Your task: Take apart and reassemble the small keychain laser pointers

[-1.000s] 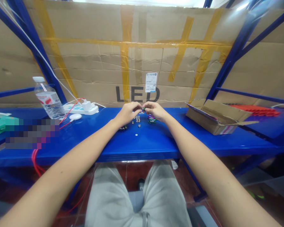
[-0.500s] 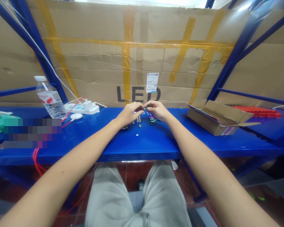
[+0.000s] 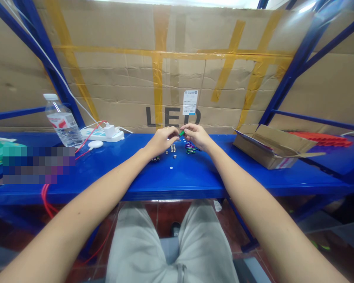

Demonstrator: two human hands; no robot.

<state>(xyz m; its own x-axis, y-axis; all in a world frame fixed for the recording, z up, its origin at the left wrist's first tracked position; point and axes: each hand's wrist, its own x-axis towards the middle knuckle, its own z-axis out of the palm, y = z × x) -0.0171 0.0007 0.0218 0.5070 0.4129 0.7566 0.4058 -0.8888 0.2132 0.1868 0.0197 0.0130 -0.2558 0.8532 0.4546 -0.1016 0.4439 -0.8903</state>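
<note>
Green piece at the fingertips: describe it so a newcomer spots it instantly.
Find the cardboard wall printed LED behind the blue bench. Just below the letters, the left hand and right hand meet, pinching a tiny green piece. Unlike the coloured clips and metal parts lying on the bench, it is held off the surface.

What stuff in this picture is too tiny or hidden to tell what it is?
All in the head view:
The small green piece pinched between left hand and right hand: too small to identify.
The metal bits on the blue shelf: too small.
The patch at left: blurred out.
Inside the cardboard box: hidden by its flaps.
The white label: print too small.
</note>
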